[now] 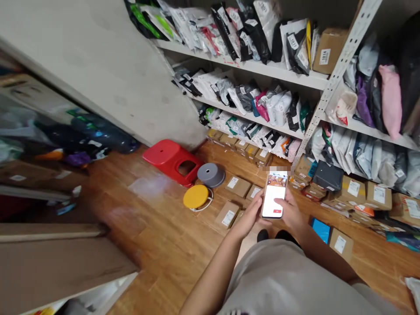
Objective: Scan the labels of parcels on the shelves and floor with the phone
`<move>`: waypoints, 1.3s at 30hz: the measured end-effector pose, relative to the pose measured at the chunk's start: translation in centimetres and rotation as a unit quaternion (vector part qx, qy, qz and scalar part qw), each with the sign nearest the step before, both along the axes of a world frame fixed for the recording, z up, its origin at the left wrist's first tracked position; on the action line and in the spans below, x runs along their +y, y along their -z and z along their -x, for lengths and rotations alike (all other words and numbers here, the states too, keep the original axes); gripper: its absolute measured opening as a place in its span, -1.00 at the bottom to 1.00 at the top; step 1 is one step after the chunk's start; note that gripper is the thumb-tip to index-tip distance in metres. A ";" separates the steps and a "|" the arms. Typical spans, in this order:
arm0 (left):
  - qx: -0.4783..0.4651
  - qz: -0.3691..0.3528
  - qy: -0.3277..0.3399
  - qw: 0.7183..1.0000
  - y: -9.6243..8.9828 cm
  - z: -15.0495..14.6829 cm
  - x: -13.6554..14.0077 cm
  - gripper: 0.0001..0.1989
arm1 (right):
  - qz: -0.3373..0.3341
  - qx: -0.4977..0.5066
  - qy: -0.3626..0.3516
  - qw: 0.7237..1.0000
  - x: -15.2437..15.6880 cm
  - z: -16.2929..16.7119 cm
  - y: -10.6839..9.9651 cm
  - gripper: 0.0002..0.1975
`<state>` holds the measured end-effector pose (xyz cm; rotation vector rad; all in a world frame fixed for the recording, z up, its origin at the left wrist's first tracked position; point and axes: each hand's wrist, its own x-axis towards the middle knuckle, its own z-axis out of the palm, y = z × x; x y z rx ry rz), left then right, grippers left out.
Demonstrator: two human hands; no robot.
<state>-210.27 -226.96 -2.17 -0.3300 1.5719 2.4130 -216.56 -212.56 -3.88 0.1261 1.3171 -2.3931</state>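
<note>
A smartphone (272, 199) with a bright, mostly white screen is held upright in front of my body. Along its left edge, the fingers of my left hand (252, 214) are wrapped around it. My right hand (291, 211) grips the opposite edge, its thumb over the lower part of the screen. A red button shows near the bottom of the display, too small to read. The fingers behind the phone are hidden.
Metal shelves (249, 65) packed with labelled parcels line the far wall. Labelled cardboard boxes (238, 187) lie on the wooden floor near my feet. A red stool (160, 152), a grey round stool (210, 176) and a yellow round-topped item (196, 197) stand left of them.
</note>
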 end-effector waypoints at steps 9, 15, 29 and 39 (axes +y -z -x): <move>-0.005 -0.005 0.015 1.000 -1.2 -0.8 5.6 -0.14 | -0.037 -0.001 0.064 0.997 4.2 -3.0 -1.3 -0.64; -0.053 -0.048 0.075 0.995 -0.5 -1.2 9.2 -0.09 | -0.046 -0.004 0.107 0.993 8.2 -4.5 -0.8 -0.65; -0.061 -0.066 0.063 0.994 -0.4 -3.4 13.7 -0.01 | -0.024 0.040 0.028 0.999 15.4 -6.2 1.0 -0.50; -0.040 -0.074 0.071 0.994 -0.5 -4.8 14.8 -0.12 | -0.013 0.076 -0.013 0.997 16.9 -7.1 0.6 -0.44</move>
